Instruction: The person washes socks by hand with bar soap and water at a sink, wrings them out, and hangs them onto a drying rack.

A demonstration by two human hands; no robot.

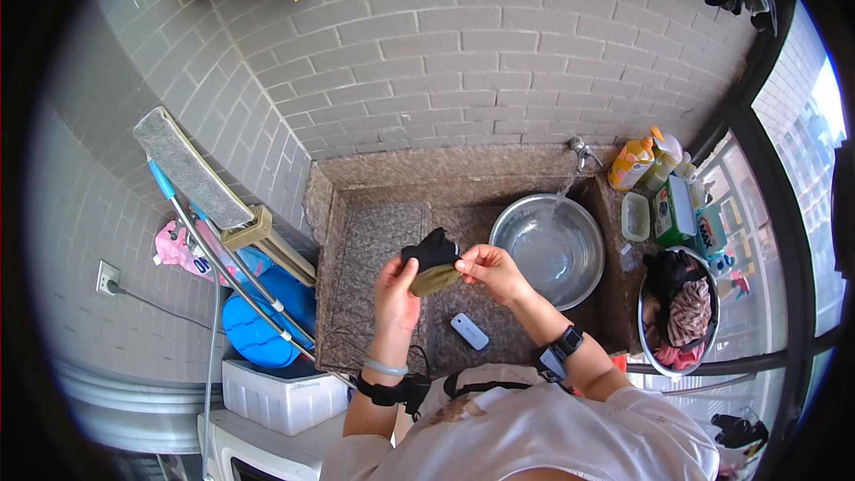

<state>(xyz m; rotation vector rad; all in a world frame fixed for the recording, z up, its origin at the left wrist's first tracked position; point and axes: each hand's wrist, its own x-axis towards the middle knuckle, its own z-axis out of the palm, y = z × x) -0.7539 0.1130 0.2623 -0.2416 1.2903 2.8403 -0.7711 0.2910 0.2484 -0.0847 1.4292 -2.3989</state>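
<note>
Between my hands, above the stone sink, is a small, sock-sized black and olive cloth. Its black part stands up on the far side and its olive part hangs nearer to me. My left hand is closed on the cloth's left end. At its right end, my right hand pinches the edge between thumb and fingertips. Below the cloth a pale, oblong thing lies on the sink floor; its kind is unclear. A metal basin stands right of my right hand, with water in it.
Water runs from the tap into the basin. Several bottles, among them an orange pump bottle, line the right ledge beside a clear plastic box. A bowl of clothes sits at far right. A flat mop leans at left.
</note>
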